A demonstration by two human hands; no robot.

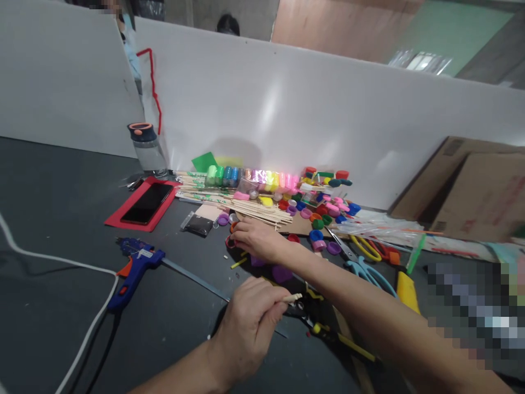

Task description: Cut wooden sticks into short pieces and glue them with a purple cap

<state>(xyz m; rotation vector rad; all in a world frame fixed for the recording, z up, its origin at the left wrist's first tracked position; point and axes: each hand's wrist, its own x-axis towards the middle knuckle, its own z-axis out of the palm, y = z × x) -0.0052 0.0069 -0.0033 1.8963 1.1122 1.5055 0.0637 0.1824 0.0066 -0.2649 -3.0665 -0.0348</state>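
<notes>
My left hand [251, 320] is closed in the foreground, its thumb and index finger pinching wooden sticks [292, 299] whose pale ends stick out to the right. Beyond it, my right hand [258, 239] stretches across to the left, palm down. Its bent fingertips are on a small red lid [229, 242]; the thumb is hidden. Just behind that hand lies a loose bundle of thin wooden sticks [262, 210]. A purple lid [223, 219] and a small bag of black material [199, 224] sit close to the fingers.
A blue glue gun [137, 268] with a white cable lies left. Behind are a phone [147, 202] on red sheets, a water bottle [148, 150] and clay tubs [262, 178]. Blue scissors [367, 271] and a yellow-handled cutter [344, 342] lie right. Cardboard [479, 191] leans against the white partition [328, 109].
</notes>
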